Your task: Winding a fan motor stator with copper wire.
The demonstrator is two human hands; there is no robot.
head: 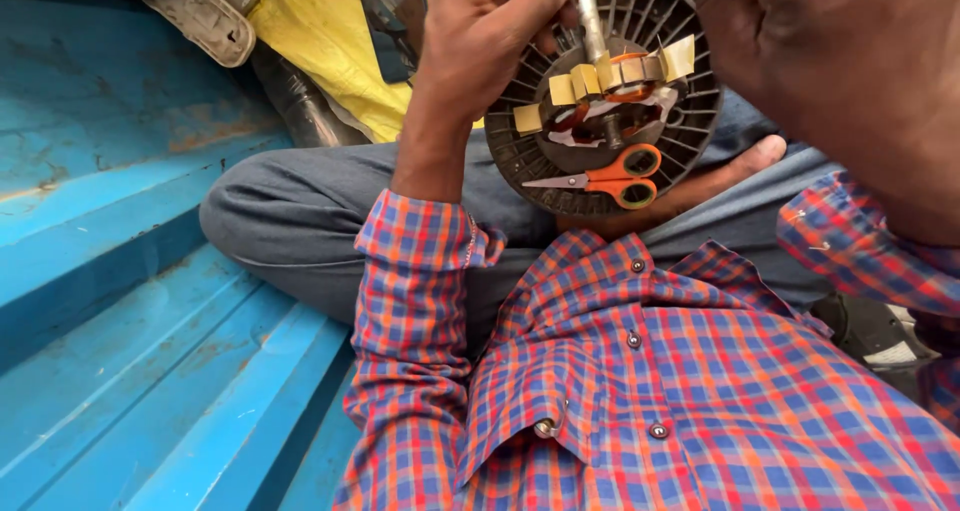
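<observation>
A round dark finned motor disc (520,156) rests on my lap over grey trousers, against a bare foot (730,171). Copper windings and several yellowish paper strips (565,88) sit in its middle. Small orange-handled scissors (610,178) lie on its lower part. My left hand (480,41) reaches in from the left with its fingers closed around the metal shaft (592,26) that stands up from the disc's centre. My right hand (850,71) is close to the camera at the disc's upper right rim. Its fingers are hidden.
A blue painted ribbed metal surface (130,301) fills the left side. Behind my knee lie a yellow sheet (310,31), a dark tube (300,101), a worn whitish part (205,21) and a dark flat object (390,16). My checked shirt fills the foreground.
</observation>
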